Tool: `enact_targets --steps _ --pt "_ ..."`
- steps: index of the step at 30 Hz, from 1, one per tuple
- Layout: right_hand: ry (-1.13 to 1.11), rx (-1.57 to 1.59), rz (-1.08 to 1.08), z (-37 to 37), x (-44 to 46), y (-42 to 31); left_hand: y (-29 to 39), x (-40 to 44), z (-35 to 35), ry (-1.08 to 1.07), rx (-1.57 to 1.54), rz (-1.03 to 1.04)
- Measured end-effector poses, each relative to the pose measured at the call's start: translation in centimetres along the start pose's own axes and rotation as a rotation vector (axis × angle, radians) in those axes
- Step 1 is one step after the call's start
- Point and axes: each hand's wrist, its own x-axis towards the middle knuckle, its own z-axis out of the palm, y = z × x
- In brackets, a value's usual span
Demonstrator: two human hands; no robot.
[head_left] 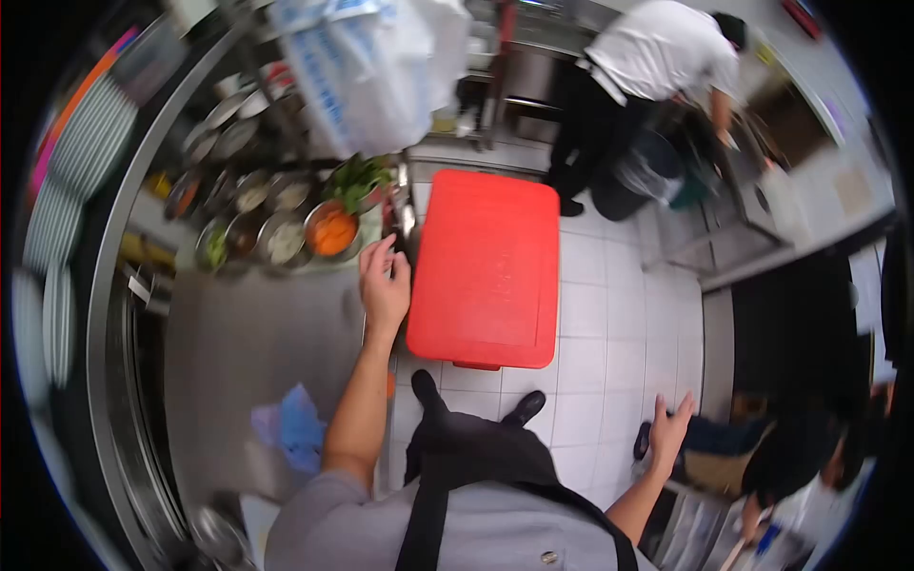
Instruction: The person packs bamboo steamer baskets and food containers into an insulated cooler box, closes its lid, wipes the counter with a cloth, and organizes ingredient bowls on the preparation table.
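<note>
My left hand [386,290] is held up at the edge of the steel counter, beside the left side of a big red lidded box [486,271]. Its fingers are loosely bent and apart, with nothing in them. Just beyond it stand a metal bowl of orange cut pieces [333,231] and some leafy greens [359,183]. Out to the right, over the white tiled floor, my right hand [670,430] is open and holds nothing; its thumb and fingers are spread. Neither hand visibly touches the box.
Several metal bowls [283,240] line the back of the steel counter [248,333], where a blue cloth-like item [290,428] lies. White plastic bags [367,67] hang ahead. One co-worker [657,52] bends at the far right; another person [790,457] is at lower right. Stacked plates [86,143] stand left.
</note>
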Motion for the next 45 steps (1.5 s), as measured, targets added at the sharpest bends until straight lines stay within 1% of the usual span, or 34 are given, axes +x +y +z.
enact_targets --steps 3,5,6,7,9,11,13,15,16,17,18,19,21,22,24,26,27,28,29,30,31,32,33,34,35,36,37,39,40,41,43,44,45 --pt "-0.088 -0.064 -0.051 1.3 4.3 4.8 0.2 -3.3 0.2 0.002 0.221 -0.018" --pt "-0.124 -0.05 -0.065 2.2 7.4 6.4 1.5 -7.6 0.2 -0.034 0.306 -0.084" --pt "-0.164 -0.05 -0.112 2.8 9.1 6.9 2.1 -9.9 0.1 -0.048 0.306 -0.013" --pt "-0.161 -0.039 -0.118 3.4 10.8 7.4 2.1 -11.9 -0.1 -0.125 0.343 -0.079" --pt "-0.178 -0.017 -0.144 4.6 14.0 7.8 1.1 -15.2 -1.6 -0.167 0.765 -0.097" --pt "-0.188 0.04 -0.236 5.6 16.3 7.7 -0.2 -15.8 -6.0 -0.093 1.014 -0.32" --pt "-0.239 0.043 -0.296 4.9 16.7 6.0 -1.0 -15.5 -12.1 0.148 1.123 -0.527" --pt "-0.276 0.041 -0.361 3.9 17.4 4.9 -5.3 -17.9 -17.5 0.395 1.207 -0.694" --pt "-0.295 0.031 -0.403 3.6 17.8 4.7 -8.9 -20.3 -19.7 0.402 1.204 -0.702" --pt "-0.311 0.02 -0.438 3.1 17.9 4.6 -12.9 -23.1 -21.3 0.379 1.206 -0.645" --pt "-0.304 0.017 -0.439 2.6 17.9 4.1 -14.9 -24.4 -21.6 0.355 1.204 -0.585" --pt "-0.333 -0.029 -0.458 2.0 17.8 3.4 -13.9 -24.1 -20.7 0.35 1.196 -0.585" --pt "-0.359 -0.098 -0.455 1.8 17.7 2.9 -10.2 -23.1 -17.4 0.423 1.126 -0.766" --pt "-0.384 -0.094 -0.518 2.8 17.6 3.0 -10.6 -23.3 -15.9 0.395 1.124 -0.765" --pt "-0.447 -0.064 -0.62 3.5 16.4 2.2 -10.7 -23.5 -13.4 0.299 1.164 -0.64" --pt "-0.551 0.042 -0.681 4.5 13.8 0.2 -7.3 -22.8 -9.4 0.242 1.004 -0.653" --pt "-0.618 0.123 -0.704 5.4 12.6 -0.8 -6.4 -22.5 -7.3 0.232 0.741 -0.617" --pt "-0.733 0.226 -0.634 6.7 11.5 -1.6 -5.4 -22.5 -5.2 0.218 0.483 -0.577" --pt "-0.845 0.328 -0.574 8.2 10.3 -2.6 -1.7 -22.3 -1.6 0.185 0.427 -0.622" --pt "-0.95 0.594 -0.361 9.7 8.5 -4.3 -5.1 -24.1 2.4 0.18 0.362 -0.36" --pt "-1.05 0.846 -0.138 11.1 6.4 -5.8 0.6 -24.0 5.6 -0.004 0.167 -0.356" --pt "-1.223 1.029 0.092 12.1 4.4 -7.3 5.5 -24.9 9.2 -0.084 0.135 -0.326" --pt "-1.391 1.192 0.338 13.7 3.2 -8.4 7.8 -26.0 12.1 -0.255 -0.004 -0.18" --pt "-2.058 1.687 0.252 22.5 4.2 -6.4 5.1 -29.2 17.8 -0.28 0.086 0.155" --pt "-1.594 1.329 0.265 17.1 1.4 -9.9 8.6 -29.8 18.7 -0.239 0.402 0.143" --pt "-1.65 1.412 0.302 14.4 1.2 -11.4 10.5 -28.2 17.1 -0.298 0.251 0.048" --pt "-1.702 1.489 0.343 13.3 1.1 -12.4 10.3 -26.6 15.3 -0.262 0.255 0.044" --pt "-1.719 1.423 0.237 13.8 0.2 -14.7 9.4 -23.4 11.9 -0.494 0.241 0.373" --pt "-1.699 1.386 0.175 14.2 -0.7 -15.2 9.2 -23.0 10.9 -0.432 0.288 0.385" --pt "-1.71 1.36 0.163 14.6 -1.7 -15.9 8.4 -22.8 9.8 -0.41 0.284 0.373" --pt "-1.797 1.173 -0.005 15.8 -3.8 -18.7 6.2 -21.3 6.4 -0.354 0.325 0.402" --pt "-1.74 1.067 0.041 15.6 -5.5 -20.1 5.1 -20.4 3.6 -0.218 0.34 0.508" --pt "-1.738 1.067 0.034 14.8 -7.5 -21.2 4.1 -20.0 0.9 -0.212 0.338 0.512"
